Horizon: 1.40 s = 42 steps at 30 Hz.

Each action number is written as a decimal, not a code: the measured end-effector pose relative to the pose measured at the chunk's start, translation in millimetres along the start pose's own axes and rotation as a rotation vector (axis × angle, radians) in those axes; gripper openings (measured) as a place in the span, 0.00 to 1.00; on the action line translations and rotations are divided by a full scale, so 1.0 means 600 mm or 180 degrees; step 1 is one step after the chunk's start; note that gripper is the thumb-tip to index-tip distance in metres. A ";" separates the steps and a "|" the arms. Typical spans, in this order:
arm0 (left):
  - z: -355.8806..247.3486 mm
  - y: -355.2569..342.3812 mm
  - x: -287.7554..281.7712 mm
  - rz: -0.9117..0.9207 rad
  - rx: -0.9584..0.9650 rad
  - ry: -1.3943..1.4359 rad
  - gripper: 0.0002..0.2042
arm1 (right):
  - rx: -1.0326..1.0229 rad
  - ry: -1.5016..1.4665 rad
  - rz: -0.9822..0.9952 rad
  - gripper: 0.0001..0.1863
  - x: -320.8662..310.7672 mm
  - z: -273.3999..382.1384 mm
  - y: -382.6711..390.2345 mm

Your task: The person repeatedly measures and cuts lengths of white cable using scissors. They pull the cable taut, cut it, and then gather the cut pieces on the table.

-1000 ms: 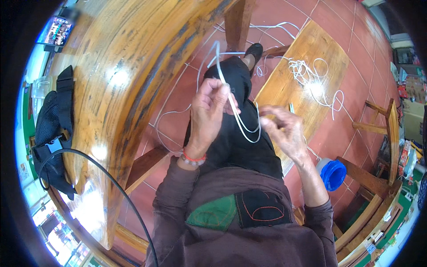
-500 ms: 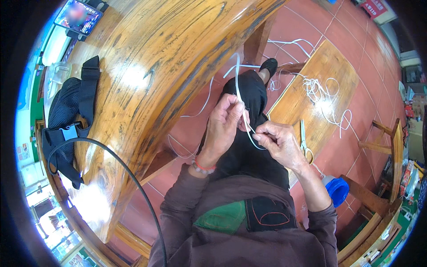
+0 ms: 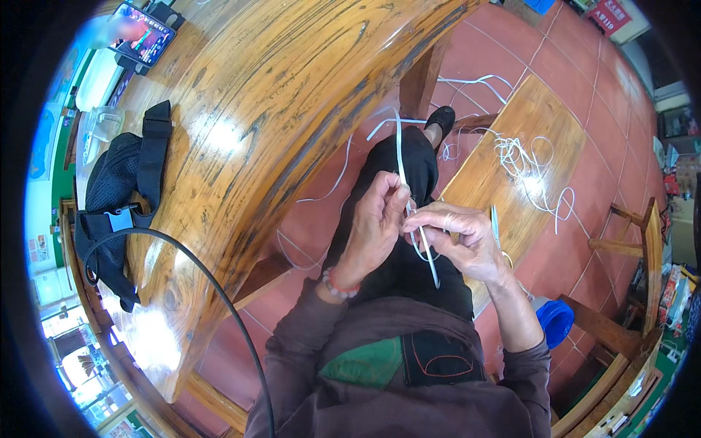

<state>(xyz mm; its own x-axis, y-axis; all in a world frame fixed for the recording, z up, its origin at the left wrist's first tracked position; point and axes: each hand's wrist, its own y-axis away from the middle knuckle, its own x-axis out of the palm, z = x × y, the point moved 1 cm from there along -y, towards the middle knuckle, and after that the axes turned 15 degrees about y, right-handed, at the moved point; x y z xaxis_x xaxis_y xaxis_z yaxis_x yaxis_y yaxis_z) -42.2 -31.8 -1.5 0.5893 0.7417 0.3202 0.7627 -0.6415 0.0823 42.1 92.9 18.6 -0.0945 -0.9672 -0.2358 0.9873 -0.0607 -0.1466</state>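
Over my lap, my left hand (image 3: 378, 219) is closed, thumb and fingers pinching a narrow white strip (image 3: 399, 146). The strip rises from the pinch toward the table edge. My right hand (image 3: 460, 239) is closed beside it, its fingertips nearly touching the left ones and pinching the same strip. Below the fingers a loop and a loose end (image 3: 435, 274) of the strip hang down. Scissors (image 3: 495, 225) lie on the wooden bench beside my right hand, which partly hides them.
Tangled white cord (image 3: 522, 160) lies on the bench (image 3: 555, 109). At left, the wooden table (image 3: 241, 160) holds a black strap bag (image 3: 113, 175) and a propped phone (image 3: 142, 33). More strips lie on the tiled floor. A blue round container (image 3: 555, 321) stands right, near a wooden chair (image 3: 646, 255).
My right hand has moved left and closer to my left hand, now covering more of the scissors. The strip's loose end now hangs below the fingers.
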 end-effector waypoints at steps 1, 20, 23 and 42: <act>0.005 0.002 0.000 -0.0004 -0.0011 0.0101 0.08 | -0.0045 0.0110 -0.0090 0.14 0.001 0.003 -0.001; -0.003 0.008 -0.001 -0.0268 -0.0371 0.0098 0.09 | 0.0943 -0.0094 -0.1708 0.15 0.023 -0.038 -0.036; 0.002 0.015 -0.012 -0.0312 -0.0389 0.0272 0.09 | 0.1150 -0.0684 -0.2029 0.15 0.014 -0.059 -0.035; -0.016 0.254 -0.324 -0.2036 -0.0344 -0.1060 0.08 | 0.1982 0.0747 -0.3722 0.10 -0.301 -0.273 0.143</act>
<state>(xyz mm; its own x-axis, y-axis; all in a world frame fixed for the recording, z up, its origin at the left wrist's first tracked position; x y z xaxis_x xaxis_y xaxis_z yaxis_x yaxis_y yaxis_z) -43.2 -275.4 -42.0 0.1001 0.9871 -0.1246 0.9646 -0.0656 0.2554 123.1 303.0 -108.8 -0.8728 -0.2106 -0.4403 0.2006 -0.9772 0.0697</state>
